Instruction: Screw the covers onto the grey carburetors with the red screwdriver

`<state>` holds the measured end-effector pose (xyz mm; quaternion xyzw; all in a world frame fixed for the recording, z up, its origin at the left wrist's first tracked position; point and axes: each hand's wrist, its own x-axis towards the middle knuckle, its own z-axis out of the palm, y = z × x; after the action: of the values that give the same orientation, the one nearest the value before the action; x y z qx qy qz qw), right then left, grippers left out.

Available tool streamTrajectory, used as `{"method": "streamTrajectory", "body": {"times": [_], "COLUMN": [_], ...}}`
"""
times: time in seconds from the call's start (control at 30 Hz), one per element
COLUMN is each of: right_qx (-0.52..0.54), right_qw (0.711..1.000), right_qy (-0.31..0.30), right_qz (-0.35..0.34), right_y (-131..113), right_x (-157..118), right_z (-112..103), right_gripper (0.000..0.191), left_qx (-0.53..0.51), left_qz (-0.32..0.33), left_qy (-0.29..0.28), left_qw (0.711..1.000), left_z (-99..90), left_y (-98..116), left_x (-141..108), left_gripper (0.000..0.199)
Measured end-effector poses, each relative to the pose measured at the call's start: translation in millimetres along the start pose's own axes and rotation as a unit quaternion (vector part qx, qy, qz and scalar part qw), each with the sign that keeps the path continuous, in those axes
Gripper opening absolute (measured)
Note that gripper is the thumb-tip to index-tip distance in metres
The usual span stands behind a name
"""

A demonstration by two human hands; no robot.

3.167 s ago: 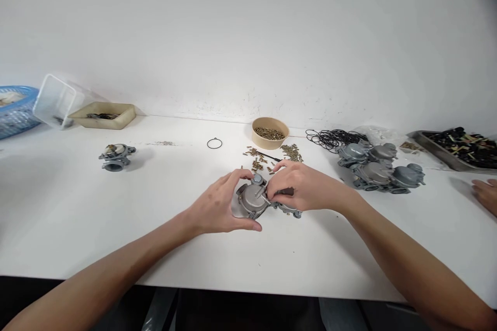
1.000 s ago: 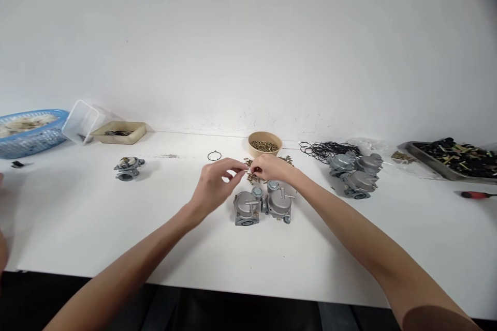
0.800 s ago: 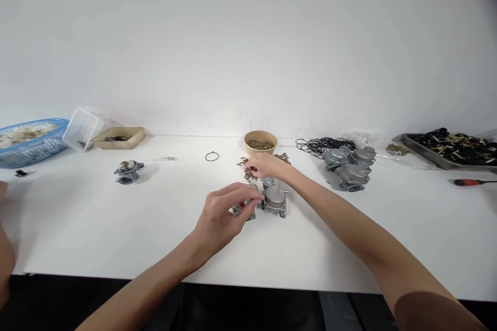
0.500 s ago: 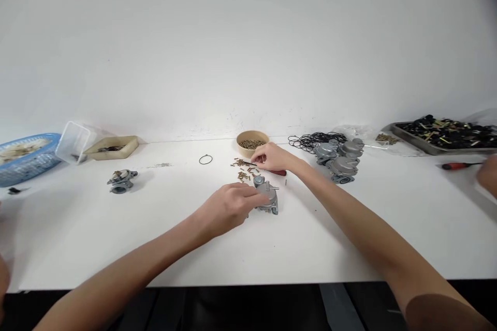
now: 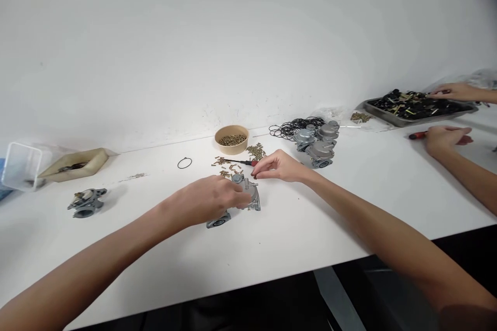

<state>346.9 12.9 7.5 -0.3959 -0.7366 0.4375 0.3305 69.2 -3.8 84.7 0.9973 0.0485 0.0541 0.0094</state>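
My left hand [image 5: 212,197] is closed around a grey metal carburetor [image 5: 253,195] on the white table, its fingers covering part of the body. My right hand [image 5: 281,166] is just right of the carburetor's top, thumb and fingertips pinched together. Something small and dark shows at those fingertips, too small to name. Behind the fingers lies a screwdriver [image 5: 239,162], its red handle partly hidden by my right hand. Loose brass screws [image 5: 225,172] are scattered beside its shaft. A second heap of small screws [image 5: 256,151] lies beyond the screwdriver.
A round tub [image 5: 232,149] of screws stands behind. Several carburetors [image 5: 320,150] are grouped right, before black rubber rings [image 5: 291,128]. Another carburetor [image 5: 87,202] and a single ring [image 5: 185,163] are left. Another person's hands [image 5: 446,139] are near a metal tray [image 5: 411,120] of parts.
My right hand has moved from the loose screws toward the carburetor, fingers still pinched. My left hand keeps its hold. The view has turned right, bringing another person's hands into view.
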Motion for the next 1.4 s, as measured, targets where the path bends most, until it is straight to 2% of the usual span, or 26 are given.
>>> {"method": "streamTrajectory", "body": {"times": [0.13, 0.23, 0.33, 0.57, 0.83, 1.07, 1.23, 1.4], "right_qx": [0.023, 0.021, 0.015, -0.034, -0.061, -0.086, -0.109, -0.148], "right_qw": [1.0, 0.999, 0.999, 0.997, 0.994, 0.992, 0.989, 0.978], "right_qy": [-0.019, -0.021, -0.022, -0.037, -0.039, -0.049, -0.06, -0.058], "right_qz": [-0.009, -0.017, -0.021, -0.06, -0.082, -0.083, -0.082, -0.132], "right_y": [3, 5, 4, -6, -14, -20, -24, -21], "right_x": [3, 2, 0, -4, -9, -10, -11, -12], "right_z": [8, 11, 10, 4, 2, 2, 1, 3], "right_gripper": [0.029, 0.024, 0.023, 0.013, 0.011, 0.008, 0.008, 0.008], "left_qx": [0.025, 0.028, 0.025, -0.001, 0.036, 0.086, 0.097, 0.114], "left_qz": [0.007, -0.005, -0.02, -0.056, -0.07, -0.148, -0.209, -0.265], "left_qy": [0.011, -0.002, -0.027, -0.036, 0.0, 0.017, -0.01, -0.04], "left_qw": [1.0, 1.0, 0.999, 0.998, 0.997, 0.985, 0.973, 0.957], "left_z": [0.0, 0.2, -0.1, -1.1, -0.6, 8.9, 9.9, 8.3], "left_y": [1, 2, 3, 0, -5, -8, -4, 6], "left_x": [2, 3, 4, 3, 7, 8, 9, 16], "left_gripper": [0.035, 0.034, 0.033, 0.031, 0.028, 0.023, 0.019, 0.022]}}
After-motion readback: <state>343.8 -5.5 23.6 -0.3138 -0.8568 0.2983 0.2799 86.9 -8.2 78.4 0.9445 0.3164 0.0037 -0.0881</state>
